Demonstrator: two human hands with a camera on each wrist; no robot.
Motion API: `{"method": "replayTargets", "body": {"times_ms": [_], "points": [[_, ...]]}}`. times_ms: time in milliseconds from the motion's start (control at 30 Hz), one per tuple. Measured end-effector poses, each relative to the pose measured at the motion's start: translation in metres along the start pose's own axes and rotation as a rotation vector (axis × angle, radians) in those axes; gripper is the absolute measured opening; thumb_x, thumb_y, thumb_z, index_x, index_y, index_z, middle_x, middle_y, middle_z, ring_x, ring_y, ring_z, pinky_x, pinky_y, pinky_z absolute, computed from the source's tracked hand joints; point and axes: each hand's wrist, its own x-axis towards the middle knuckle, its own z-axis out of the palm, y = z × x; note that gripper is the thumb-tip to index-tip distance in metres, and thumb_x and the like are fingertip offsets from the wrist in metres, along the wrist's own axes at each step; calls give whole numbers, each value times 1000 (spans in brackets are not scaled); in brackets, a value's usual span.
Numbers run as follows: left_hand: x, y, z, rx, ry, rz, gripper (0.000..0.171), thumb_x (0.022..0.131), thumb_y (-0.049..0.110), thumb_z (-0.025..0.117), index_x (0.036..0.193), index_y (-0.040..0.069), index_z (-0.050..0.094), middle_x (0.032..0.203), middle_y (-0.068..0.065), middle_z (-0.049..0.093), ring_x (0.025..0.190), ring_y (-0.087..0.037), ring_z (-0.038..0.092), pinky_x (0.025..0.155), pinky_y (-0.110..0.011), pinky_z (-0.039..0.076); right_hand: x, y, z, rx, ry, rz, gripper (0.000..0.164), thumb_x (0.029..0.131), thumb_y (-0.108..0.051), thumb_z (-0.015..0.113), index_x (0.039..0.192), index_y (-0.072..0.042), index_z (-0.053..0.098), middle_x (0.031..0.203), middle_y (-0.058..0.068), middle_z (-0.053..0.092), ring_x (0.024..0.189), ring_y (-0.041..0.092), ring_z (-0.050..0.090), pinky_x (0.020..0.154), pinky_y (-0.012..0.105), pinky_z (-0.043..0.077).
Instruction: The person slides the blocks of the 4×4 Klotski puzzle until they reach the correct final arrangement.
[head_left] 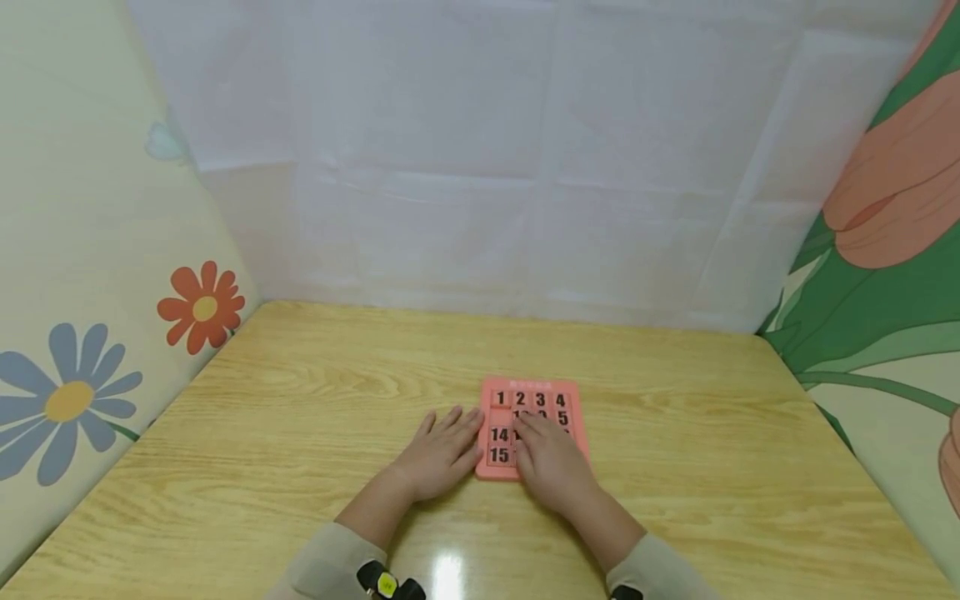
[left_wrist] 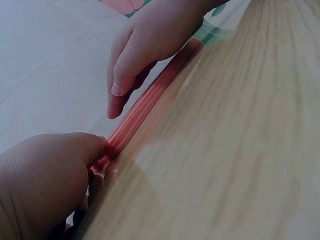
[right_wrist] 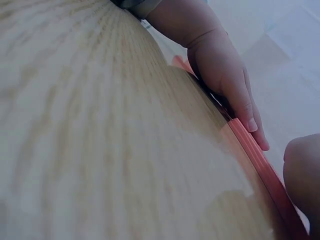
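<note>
A pink number slide puzzle [head_left: 566, 386] lies flat on the table, its top row reading 1, 2, 3, 4. One gap [head_left: 500, 415] shows at the left of the second row. My left hand [head_left: 442, 457] rests along the puzzle's left side, fingers extended and the thumb touching the frame's edge [left_wrist: 132, 122]. Over the lower right tiles lies my right hand [head_left: 555, 467], its fingertips near the second-row tile beside the gap. That hand covers several tiles. From the left wrist, the right hand [left_wrist: 150, 45] appears above the frame, fingers slightly bent downward.
The wood-grain table [head_left: 300, 383] stretches around the puzzle on all sides. A white sheet [head_left: 450, 167] hangs behind it. Flower-printed panels stand at the left [head_left: 75, 208] and right [head_left: 885, 300]. Dark bands [head_left: 390, 582] sit on the sleeves.
</note>
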Motion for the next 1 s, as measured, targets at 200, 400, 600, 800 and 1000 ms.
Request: {"method": "replayTargets", "body": {"times_ms": [200,400,600,800,1000], "points": [[0,2,-3,4,-16,-5,58,105,37,38,154,8,30,161,-8,28,152,-33,18,123,-57,5,2,1,1,0,-6,33,43,103,-26,43,138,-4,55,147,12,51,141,30,43,119,47,32],[-1,0,-1,1,-12,3,57,105,37,38,154,8,30,161,-8,28,152,-34,18,123,-58,4,3,-3,2,-8,-25,12,44,103,-27,41,139,-5,54,149,11,50,141,29,43,119,45,31],[0,1,-1,8,-17,-8,56,106,36,37,154,8,30,162,-7,28,152,-33,17,124,-57,5,4,-8,3,-16,-1,-27,43,102,-25,42,137,-4,56,146,11,52,139,29,46,118,44,34],[0,2,-3,3,-14,-6,56,106,36,38,154,8,30,162,-7,28,152,-33,17,123,-57,5,6,-11,4,-16,-3,-47,44,103,-25,42,138,-4,56,146,11,53,138,29,46,117,44,35],[0,1,-2,5,-14,-3,56,106,36,38,154,7,30,162,-8,28,152,-33,17,123,-57,5,7,-13,4,-24,-20,-59,44,103,-25,42,139,-4,55,147,11,51,139,29,45,117,45,35]]}}
